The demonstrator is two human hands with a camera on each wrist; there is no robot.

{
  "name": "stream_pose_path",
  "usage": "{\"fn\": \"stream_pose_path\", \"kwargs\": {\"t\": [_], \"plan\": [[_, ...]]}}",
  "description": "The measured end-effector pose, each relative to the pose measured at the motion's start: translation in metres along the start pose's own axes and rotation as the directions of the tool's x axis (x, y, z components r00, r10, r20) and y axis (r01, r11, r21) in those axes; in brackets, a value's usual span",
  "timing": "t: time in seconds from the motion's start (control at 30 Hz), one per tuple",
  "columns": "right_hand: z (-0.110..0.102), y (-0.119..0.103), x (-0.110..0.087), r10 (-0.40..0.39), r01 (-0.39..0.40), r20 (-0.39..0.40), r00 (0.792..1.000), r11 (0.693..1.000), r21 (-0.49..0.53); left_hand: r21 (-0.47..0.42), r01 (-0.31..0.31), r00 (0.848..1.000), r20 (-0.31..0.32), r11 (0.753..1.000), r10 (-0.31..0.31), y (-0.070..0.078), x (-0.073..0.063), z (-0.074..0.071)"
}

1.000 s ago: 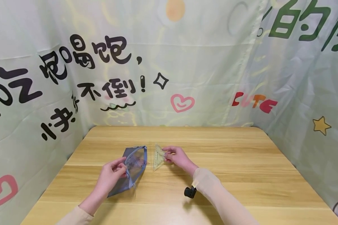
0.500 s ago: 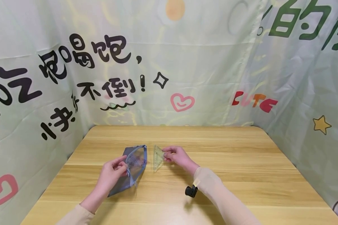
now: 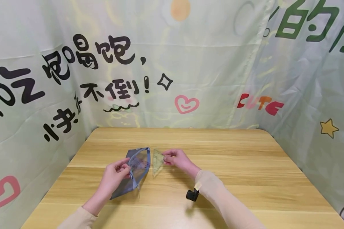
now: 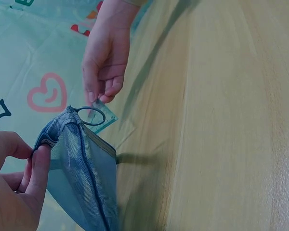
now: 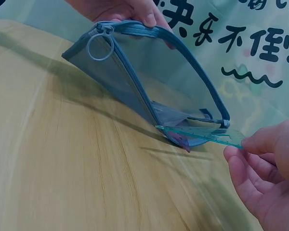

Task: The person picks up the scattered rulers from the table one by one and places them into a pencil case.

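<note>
A blue-grey see-through zip pouch (image 3: 123, 189) stands tilted on the table, its mouth open toward the right. My left hand (image 3: 114, 175) pinches the near rim of that mouth between thumb and fingers. A clear, greenish set square (image 3: 156, 162) hangs just right of the opening. Its straight edge is pinched at one corner by my right hand (image 3: 179, 159). In the right wrist view, the set square (image 5: 202, 134) overlaps the lower part of the mouth; whether it touches cannot be told. Something small and purplish (image 5: 180, 139) shows at the pouch's lower edge, its kind unclear.
A round ring pull (image 5: 88, 50) hangs from the pouch's zip. Around both hands spreads a wooden table (image 3: 232, 175), with printed cloth (image 3: 212, 73) behind and at the sides. A small black camera (image 3: 192, 195) sits at the right wrist.
My right hand has moved slightly left, bringing the set square closer to the pouch's mouth. The left hand keeps its pinch on the rim, nearly still.
</note>
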State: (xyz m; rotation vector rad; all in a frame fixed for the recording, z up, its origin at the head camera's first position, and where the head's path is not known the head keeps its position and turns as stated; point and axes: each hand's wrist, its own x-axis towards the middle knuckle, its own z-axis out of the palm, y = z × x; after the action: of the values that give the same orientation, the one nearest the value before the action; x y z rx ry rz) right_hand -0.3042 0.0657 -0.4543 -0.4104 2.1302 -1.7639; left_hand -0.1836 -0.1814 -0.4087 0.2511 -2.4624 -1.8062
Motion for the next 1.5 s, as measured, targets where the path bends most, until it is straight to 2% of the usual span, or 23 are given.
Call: {"fn": "stream_pose_path", "kwargs": {"t": [0.37,1.03,1.5], "plan": [[0.008,-0.004,0.002,-0.018,0.018,0.041,0.999,1.0,0.002,0.004,0.011,1.0,0.0,1.0,-0.011,-0.001,0.001,-0.001],[0.025,-0.016,0.013,0.055,-0.062,0.092,0.994,0.996,0.069,0.024,-0.003,1.0,-0.004,1.0,0.003,-0.002,0.002,0.003],[0.034,-0.015,0.021,0.036,-0.047,0.106,0.994,0.994,0.099,0.03,-0.005,1.0,0.0,1.0,0.005,-0.003,0.001,0.002]]}}
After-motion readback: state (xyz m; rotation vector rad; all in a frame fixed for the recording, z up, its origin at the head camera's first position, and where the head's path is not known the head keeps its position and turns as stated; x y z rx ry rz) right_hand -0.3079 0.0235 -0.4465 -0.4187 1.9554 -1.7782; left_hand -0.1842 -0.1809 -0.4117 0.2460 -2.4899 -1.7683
